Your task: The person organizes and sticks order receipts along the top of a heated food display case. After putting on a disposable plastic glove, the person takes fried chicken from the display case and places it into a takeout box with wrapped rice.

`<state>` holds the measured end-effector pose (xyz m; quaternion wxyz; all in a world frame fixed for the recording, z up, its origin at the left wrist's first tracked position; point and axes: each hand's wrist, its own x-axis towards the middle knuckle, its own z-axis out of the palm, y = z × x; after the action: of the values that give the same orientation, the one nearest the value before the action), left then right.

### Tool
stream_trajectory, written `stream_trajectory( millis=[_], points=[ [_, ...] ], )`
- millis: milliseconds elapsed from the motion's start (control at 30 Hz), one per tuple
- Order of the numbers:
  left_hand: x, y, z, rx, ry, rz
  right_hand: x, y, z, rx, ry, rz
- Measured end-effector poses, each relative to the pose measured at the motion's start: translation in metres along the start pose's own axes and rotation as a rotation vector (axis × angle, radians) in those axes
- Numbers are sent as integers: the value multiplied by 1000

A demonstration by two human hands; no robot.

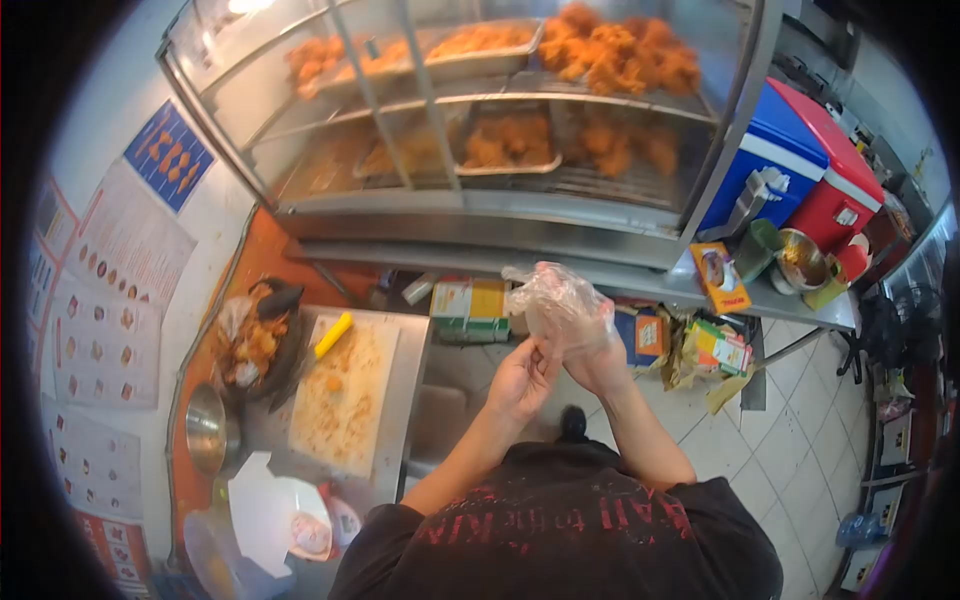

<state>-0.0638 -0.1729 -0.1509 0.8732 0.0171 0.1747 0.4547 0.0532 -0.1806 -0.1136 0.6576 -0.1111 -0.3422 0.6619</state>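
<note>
A crinkled clear plastic glove [562,305] covers my right hand [590,345], which is raised in front of my body. My left hand [525,378] is bare, its fingers pinched on the glove's lower edge near the right wrist. The right fingers are blurred under the plastic, so how far they are spread is hard to make out. Both hands are below the front edge of a glass display case [480,235]. To the left lies a white cutting board [350,400] covered in crumbs, with a yellow-handled tool [333,335] at its top.
Fried food [620,55] fills trays inside the case. At left are a dark bowl of scraps [255,345], a metal bowl [206,430] and an open white box [265,510]. Blue [765,150] and red [840,180] coolers stand right. Cartons [470,310] lie beneath the case.
</note>
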Motion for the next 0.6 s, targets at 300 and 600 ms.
stream_trajectory(
  millis=[300,600],
  points=[
    [73,-68,55,497,-36,-133,61,-89,-65,189,-23,-124],
    [101,-61,70,842,-167,-109,84,-122,-77,335,-79,-69]
  ],
)
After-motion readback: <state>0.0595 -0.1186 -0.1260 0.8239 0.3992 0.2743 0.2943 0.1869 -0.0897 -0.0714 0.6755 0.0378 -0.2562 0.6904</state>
